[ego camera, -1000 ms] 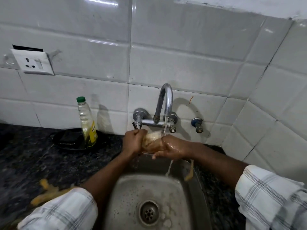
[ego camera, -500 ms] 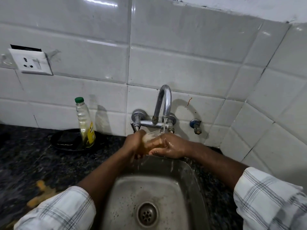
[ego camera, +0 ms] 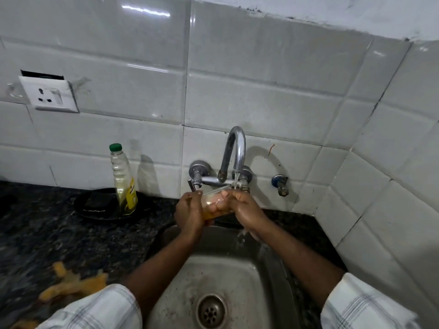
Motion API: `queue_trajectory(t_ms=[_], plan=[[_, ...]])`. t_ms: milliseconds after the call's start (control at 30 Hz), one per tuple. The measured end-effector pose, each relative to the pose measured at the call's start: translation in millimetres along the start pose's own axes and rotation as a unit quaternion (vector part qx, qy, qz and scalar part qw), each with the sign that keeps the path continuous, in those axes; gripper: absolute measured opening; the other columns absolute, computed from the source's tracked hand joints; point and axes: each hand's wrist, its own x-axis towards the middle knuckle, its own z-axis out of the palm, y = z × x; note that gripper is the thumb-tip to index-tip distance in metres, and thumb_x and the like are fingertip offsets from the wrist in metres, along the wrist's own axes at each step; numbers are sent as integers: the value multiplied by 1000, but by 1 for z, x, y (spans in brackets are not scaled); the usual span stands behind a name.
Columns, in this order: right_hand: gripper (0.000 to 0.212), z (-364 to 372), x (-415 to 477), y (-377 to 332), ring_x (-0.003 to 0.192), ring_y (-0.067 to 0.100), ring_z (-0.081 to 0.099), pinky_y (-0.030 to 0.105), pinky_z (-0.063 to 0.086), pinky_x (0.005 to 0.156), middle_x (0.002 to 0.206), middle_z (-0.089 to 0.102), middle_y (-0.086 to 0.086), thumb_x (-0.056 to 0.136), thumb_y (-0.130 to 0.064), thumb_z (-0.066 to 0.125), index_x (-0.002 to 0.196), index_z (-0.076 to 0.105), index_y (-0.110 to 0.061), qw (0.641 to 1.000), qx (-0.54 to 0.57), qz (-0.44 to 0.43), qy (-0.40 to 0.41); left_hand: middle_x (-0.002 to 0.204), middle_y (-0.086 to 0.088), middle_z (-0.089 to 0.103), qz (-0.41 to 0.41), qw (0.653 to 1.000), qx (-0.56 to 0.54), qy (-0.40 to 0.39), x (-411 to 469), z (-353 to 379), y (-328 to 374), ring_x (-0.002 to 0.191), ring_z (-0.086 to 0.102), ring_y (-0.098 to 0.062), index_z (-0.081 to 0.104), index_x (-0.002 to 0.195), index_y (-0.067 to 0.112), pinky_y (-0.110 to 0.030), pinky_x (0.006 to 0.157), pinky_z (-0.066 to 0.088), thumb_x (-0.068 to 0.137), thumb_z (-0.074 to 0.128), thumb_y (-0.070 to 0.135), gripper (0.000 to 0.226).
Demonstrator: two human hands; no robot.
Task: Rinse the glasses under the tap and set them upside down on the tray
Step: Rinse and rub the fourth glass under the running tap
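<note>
Glass (ego camera: 215,200) held under the running tap (ego camera: 235,150) above the sink (ego camera: 268,276), left hand (ego camera: 188,213) wrapped round one side, right hand (ego camera: 248,208) gripping the other, green-capped bottle (ego camera: 123,181) on the counter (yellow label too blurred to read)

Dark granite counter (ego camera: 47,233): black dish (ego camera: 82,210) by wall, yellow cloth (ego camera: 73,284) front-left.

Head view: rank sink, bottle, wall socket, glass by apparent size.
1. Sink.
2. Bottle and wall socket look about alike; not ranking them.
3. Glass, smallest, though partly covered.
</note>
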Motion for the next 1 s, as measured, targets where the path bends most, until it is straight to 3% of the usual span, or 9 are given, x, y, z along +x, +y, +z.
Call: queue_trajectory(t_ms=[100,233,300,467,633,733,800,933,1000], plan=[[25,10,-6,6,96,23,70,34,56,87,103,73,14,105,-19,42,104,65,-10,999,7,-6,49,73,-1,68,156,985,75,17,-4,-2,-2,67,61,-10,67,79,20,-25,62,49,76,53,50,33],[26,16,-20,12,77,-6,65,8,47,67,90,69,-3,103,-26,45,108,62,-8,996,-61,-45,56,70,-13,66,-163,978,105,-82,9,-2,19,52,58,-27,67,78,6,-26,42,42,87,55,35,32],[24,16,-21,15,80,-1,68,12,50,70,91,72,1,103,-24,46,107,64,-8,997,-35,-34,67,71,-14,65,-178,971,122,-107,8,-3,22,52,58,-27,67,83,4,-25,43,41,90,53,35,35],[23,20,-15,8,88,22,71,31,57,83,90,74,9,102,-17,46,90,66,-16,991,66,23,117,74,-3,67,194,967,168,11,-11,-6,3,71,62,-21,70,85,14,-31,65,47,82,55,45,34],[23,19,-22,12,85,17,71,26,58,78,93,73,9,104,-19,43,96,63,-12,993,-20,-24,117,79,-15,69,-128,972,171,-96,4,-1,18,65,63,-28,69,83,7,-29,56,47,89,51,43,40],[28,20,-17,14,91,28,71,45,56,89,92,74,12,103,-23,44,87,67,-18,990,26,1,141,78,-4,64,155,968,198,-25,-7,-6,15,69,61,-16,65,85,11,-24,57,43,95,57,31,24],[28,20,-14,10,90,25,70,40,56,85,92,74,11,102,-26,46,86,68,-20,989,20,-2,148,74,1,63,264,951,163,-9,-16,-9,11,66,60,-12,65,84,17,-19,55,44,92,61,26,12],[19,16,-19,5,86,10,66,12,49,68,99,70,4,103,-22,46,104,63,-14,981,-138,-50,128,73,-12,67,-126,978,129,-107,0,-2,24,58,59,-25,68,82,7,-25,48,44,93,51,34,34],[19,15,-19,10,87,13,68,23,55,75,97,71,4,102,-20,46,101,65,-16,980,-136,-52,134,78,-12,68,-120,975,154,-105,-1,-1,23,66,63,-26,69,86,6,-29,57,48,94,50,36,36]])
